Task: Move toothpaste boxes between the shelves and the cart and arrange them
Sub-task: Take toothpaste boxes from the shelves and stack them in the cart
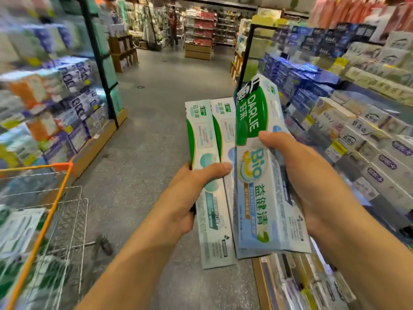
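Our left hand [192, 193] grips two toothpaste boxes [210, 175] side by side; our right hand [299, 173] clamps a Darlie box [257, 166] just beside them, above the aisle floor [156, 108], between wire cart [55, 220] and stocked shelves [357, 121].

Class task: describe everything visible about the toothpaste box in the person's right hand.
The DARLIE Bio box is a long printed carton, glossy-looking: green curved band above, white and pale blue below. It stands nearly upright, tilted slightly, mid-air above the aisle floor. The right hand grips its middle, thumb across the front. It overlaps the neighbouring box.
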`<state>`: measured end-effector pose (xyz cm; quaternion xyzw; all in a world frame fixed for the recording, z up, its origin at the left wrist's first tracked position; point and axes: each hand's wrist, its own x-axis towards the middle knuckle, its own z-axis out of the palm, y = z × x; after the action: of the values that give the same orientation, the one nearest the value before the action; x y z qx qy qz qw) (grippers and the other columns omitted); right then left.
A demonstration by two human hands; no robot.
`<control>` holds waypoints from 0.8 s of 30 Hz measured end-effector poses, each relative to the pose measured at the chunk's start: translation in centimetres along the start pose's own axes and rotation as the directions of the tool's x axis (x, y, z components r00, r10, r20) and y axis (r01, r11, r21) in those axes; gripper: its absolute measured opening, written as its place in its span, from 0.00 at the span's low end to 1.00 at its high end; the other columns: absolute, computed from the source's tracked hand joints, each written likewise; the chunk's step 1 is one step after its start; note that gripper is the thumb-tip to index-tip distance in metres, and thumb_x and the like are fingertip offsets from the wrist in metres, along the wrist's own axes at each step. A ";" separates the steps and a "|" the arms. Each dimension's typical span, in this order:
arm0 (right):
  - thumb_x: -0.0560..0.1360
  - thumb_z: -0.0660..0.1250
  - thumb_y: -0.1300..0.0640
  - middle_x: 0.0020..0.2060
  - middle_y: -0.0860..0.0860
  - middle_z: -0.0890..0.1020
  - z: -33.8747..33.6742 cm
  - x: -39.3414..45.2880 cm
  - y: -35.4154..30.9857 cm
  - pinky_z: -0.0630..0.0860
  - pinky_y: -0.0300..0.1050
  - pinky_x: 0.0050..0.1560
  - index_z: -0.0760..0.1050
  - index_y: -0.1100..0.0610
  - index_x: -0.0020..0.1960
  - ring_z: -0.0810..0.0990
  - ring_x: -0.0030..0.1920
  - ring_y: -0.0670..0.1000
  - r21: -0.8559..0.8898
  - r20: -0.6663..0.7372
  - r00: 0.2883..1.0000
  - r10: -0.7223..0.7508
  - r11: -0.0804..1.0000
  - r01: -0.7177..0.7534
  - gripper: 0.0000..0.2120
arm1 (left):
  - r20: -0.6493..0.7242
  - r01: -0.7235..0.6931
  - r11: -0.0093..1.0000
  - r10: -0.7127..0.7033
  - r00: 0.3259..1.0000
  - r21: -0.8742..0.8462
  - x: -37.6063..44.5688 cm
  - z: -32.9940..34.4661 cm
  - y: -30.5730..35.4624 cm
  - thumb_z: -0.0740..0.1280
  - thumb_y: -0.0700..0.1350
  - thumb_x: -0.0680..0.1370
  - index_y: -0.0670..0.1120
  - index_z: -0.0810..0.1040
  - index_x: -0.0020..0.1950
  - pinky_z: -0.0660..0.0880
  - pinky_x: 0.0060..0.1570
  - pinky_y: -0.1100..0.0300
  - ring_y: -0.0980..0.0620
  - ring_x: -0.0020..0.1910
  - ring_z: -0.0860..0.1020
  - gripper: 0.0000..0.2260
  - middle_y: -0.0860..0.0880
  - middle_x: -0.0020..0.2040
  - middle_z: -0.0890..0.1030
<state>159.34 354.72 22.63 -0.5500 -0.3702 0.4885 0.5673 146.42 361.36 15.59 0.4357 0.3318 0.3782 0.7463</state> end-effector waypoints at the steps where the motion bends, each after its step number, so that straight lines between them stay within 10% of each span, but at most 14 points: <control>1: 0.75 0.64 0.52 0.38 0.54 0.85 0.3 1.9 0.2 0.82 0.52 0.37 0.80 0.54 0.48 0.85 0.36 0.54 -0.019 0.046 0.999 -0.014 1.000 0.015 0.08 | -0.038 -0.006 1.000 0.006 0.999 0.004 1.1 -0.7 0.3 0.74 0.43 0.63 0.47 0.77 0.60 0.80 0.49 0.48 0.44 0.46 0.83 0.25 0.44 0.49 0.85; 8: 0.76 0.63 0.56 0.42 0.49 0.86 5.9 13.5 0.6 0.81 0.41 0.35 0.78 0.53 0.51 0.85 0.40 0.50 -0.136 0.476 0.876 -0.076 0.978 0.159 0.07 | -0.487 -0.106 0.994 0.082 0.869 -0.022 5.9 -7.1 2.8 0.78 0.50 0.55 0.47 0.74 0.64 0.79 0.52 0.45 0.43 0.50 0.82 0.38 0.44 0.53 0.83; 13: 0.74 0.66 0.52 0.45 0.50 0.85 13.6 19.2 2.7 0.80 0.56 0.51 0.79 0.51 0.53 0.84 0.45 0.53 -0.216 0.723 0.690 0.031 0.959 0.183 0.09 | -0.735 -0.223 0.969 0.077 0.673 -0.103 4.2 -12.3 3.6 0.77 0.44 0.64 0.49 0.79 0.54 0.81 0.46 0.50 0.47 0.43 0.84 0.20 0.46 0.46 0.85; 18: 0.72 0.68 0.51 0.48 0.49 0.84 22.9 21.6 6.3 0.77 0.54 0.55 0.78 0.51 0.56 0.83 0.50 0.53 -0.267 0.864 0.473 0.175 0.954 0.134 0.14 | -0.917 -0.300 0.948 0.028 0.398 -0.102 1.4 -18.6 3.5 0.81 0.46 0.53 0.50 0.77 0.59 0.77 0.54 0.48 0.44 0.50 0.81 0.35 0.46 0.51 0.84; 24: 0.75 0.67 0.60 0.35 0.44 0.85 33.2 22.8 10.1 0.77 0.33 0.29 0.78 0.52 0.46 0.83 0.33 0.42 -0.266 0.928 0.279 0.246 0.963 0.035 0.04 | -0.974 -0.405 0.908 -0.009 0.227 -0.103 -0.3 -27.1 3.9 0.79 0.49 0.54 0.48 0.76 0.62 0.77 0.55 0.44 0.42 0.51 0.82 0.37 0.44 0.52 0.84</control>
<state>131.72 384.57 13.99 -0.2348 -0.6523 0.7088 0.1305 122.84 373.21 8.35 0.0191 0.5866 0.7074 0.3939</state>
